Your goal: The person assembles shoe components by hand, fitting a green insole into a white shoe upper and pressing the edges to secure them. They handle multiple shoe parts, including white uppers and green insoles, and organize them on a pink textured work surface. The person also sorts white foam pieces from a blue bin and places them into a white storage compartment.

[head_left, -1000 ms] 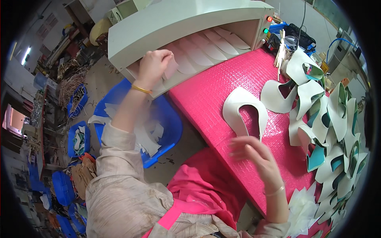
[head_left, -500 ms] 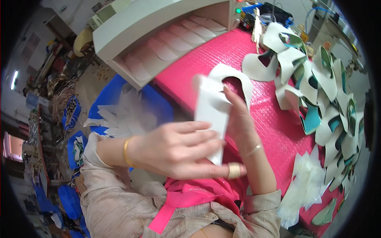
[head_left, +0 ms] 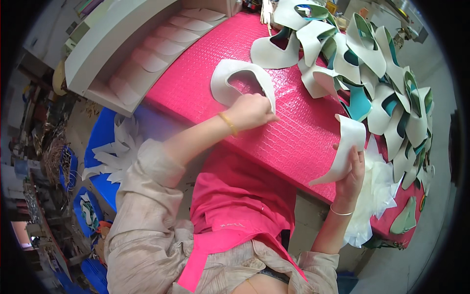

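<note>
With one curved white piece (head_left: 241, 78) lying on the pink counter (head_left: 303, 132) under the closed left hand (head_left: 248, 111), the right hand (head_left: 353, 171) grips a white strip (head_left: 342, 152) at the counter's edge, while a heap of shaped pieces (head_left: 372, 68) likely awaits handling.

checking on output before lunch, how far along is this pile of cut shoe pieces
Looks done: a big heap of white and teal pieces is stacked at the far right of the pink table. In hand: the left hand presses one curved white piece flat on the table, while the right hand holds a white strip. Left: a stack of white sheets sits by the right hand, count unclear.
</note>
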Available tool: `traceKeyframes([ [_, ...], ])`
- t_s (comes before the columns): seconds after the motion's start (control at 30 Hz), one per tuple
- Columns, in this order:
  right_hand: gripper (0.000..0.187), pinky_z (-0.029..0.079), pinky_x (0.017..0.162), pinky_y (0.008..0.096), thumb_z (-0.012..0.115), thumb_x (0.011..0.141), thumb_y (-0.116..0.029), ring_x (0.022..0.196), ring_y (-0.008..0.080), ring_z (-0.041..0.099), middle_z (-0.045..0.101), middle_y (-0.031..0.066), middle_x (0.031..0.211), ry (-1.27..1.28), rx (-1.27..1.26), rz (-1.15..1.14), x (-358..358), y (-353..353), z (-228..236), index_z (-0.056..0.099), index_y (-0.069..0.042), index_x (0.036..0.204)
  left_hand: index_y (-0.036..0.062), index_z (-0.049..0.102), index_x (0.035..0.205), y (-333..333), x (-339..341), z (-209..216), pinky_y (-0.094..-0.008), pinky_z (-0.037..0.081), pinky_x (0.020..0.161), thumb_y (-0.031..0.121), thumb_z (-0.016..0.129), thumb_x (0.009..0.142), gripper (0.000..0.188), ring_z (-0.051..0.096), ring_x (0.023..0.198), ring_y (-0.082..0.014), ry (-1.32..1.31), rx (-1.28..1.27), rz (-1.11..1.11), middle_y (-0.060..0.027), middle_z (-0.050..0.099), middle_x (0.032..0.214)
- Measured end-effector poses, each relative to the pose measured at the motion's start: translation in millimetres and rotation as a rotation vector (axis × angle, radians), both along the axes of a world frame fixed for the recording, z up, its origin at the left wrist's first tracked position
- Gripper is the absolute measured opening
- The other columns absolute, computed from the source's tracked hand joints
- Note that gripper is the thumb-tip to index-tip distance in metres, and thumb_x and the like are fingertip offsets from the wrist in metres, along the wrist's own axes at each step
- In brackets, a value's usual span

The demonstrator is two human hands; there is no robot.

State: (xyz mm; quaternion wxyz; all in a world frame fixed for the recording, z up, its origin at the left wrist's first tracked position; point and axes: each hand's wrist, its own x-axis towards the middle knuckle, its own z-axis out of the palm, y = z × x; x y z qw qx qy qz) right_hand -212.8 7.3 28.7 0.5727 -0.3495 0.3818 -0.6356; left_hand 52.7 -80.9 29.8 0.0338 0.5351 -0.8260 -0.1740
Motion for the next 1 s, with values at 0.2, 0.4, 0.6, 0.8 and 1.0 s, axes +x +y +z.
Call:
traceKeyframes([
  [0.2, 0.030, 0.047, 0.077, 0.0248, 0.054, 0.087, -0.009, 0.090, 0.0140, 0.057, 0.059, 0.0101, 0.104, 0.013, -0.243, -0.062, 67, -24, 27, 0.048, 0.002, 0.115, -0.0084, 0.058, 0.102, 33, 17, 47, -0.0286, 0.041, 0.086, 0.031, 0.039, 0.095, 0.044, 0.056, 0.091, -0.0147, 1.234, 0.387, 0.206, -0.0070, 0.062, 0.098],
  [0.4, 0.032, 0.044, 0.079, 0.0231, 0.061, 0.081, -0.001, 0.090, 0.0093, 0.055, 0.060, 0.0054, 0.098, 0.034, -0.433, 0.080, 131, -42, 46, 0.053, 0.002, 0.111, -0.0050, 0.047, 0.119, 55, 22, 52, -0.0332, 0.030, 0.098, 0.032, 0.031, 0.097, 0.046, 0.045, 0.113, -0.0170, 1.562, 0.511, 0.121, -0.0113, 0.052, 0.120],
  [0.6, 0.032, 0.045, 0.077, 0.0218, 0.062, 0.081, -0.002, 0.090, 0.0090, 0.055, 0.060, 0.0053, 0.097, 0.033, -0.432, 0.068, 142, -40, 46, 0.053, 0.002, 0.111, -0.0042, 0.053, 0.107, 66, 14, 60, -0.0251, 0.035, 0.086, 0.046, 0.031, 0.094, 0.057, 0.047, 0.092, -0.0098, 1.703, 0.468, 0.223, -0.0067, 0.056, 0.099],
  [0.8, 0.030, 0.044, 0.075, 0.0208, 0.062, 0.082, -0.003, 0.085, 0.0077, 0.055, 0.062, 0.0044, 0.094, 0.022, -0.434, 0.048, 142, -34, 50, 0.054, 0.001, 0.111, -0.0003, 0.055, 0.094, 66, 13, 58, -0.0240, 0.035, 0.076, 0.050, 0.030, 0.093, 0.056, 0.042, 0.078, -0.0087, 1.672, 0.440, 0.280, -0.0037, 0.051, 0.084],
  [1.0, 0.029, 0.043, 0.074, 0.0194, 0.062, 0.082, -0.004, 0.083, 0.0064, 0.056, 0.063, 0.0045, 0.092, -0.062, -0.438, 0.008, 143, -33, 51, 0.054, 0.001, 0.109, 0.0036, 0.055, 0.077, 65, 11, 56, -0.0231, 0.032, 0.068, 0.052, 0.030, 0.093, 0.056, 0.035, 0.071, -0.0080, 1.602, 0.415, 0.333, -0.0013, 0.046, 0.074],
])
